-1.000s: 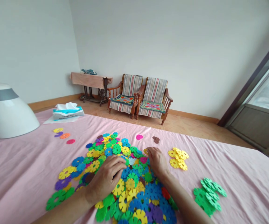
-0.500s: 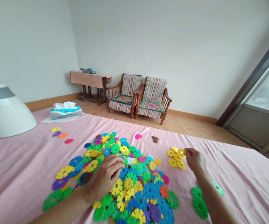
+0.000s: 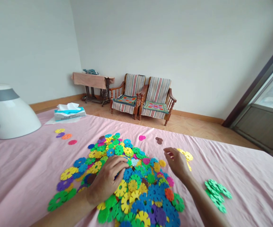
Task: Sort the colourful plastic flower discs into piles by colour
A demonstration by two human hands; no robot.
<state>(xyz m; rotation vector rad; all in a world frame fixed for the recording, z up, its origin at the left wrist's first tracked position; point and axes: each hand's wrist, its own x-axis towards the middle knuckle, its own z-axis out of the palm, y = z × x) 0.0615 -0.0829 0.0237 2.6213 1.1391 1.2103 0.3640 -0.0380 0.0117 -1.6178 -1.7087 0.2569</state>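
Note:
A big heap of colourful flower-shaped plastic discs (image 3: 136, 183) lies on the pink cloth (image 3: 27, 170). My left hand (image 3: 108, 179) rests palm down on the heap's left side, fingers laid over the discs. My right hand (image 3: 177, 163) hovers just right of the heap, fingers loosely bent and apart, with nothing visible in them. Behind it sits a small group of yellow discs (image 3: 186, 155), partly hidden by the hand. A group of green discs (image 3: 218, 194) lies further right, beside my right forearm.
Single pink (image 3: 142, 137) and brown discs (image 3: 159, 140) lie beyond the heap. A few loose discs (image 3: 65, 136) lie at the left, near a tissue box (image 3: 68, 113) and a white appliance (image 3: 7, 110). Two striped wooden armchairs (image 3: 143, 97) stand by the far wall.
My right hand went from the heap out to the yellow group, then came back left toward the heap. My left hand stayed on the heap.

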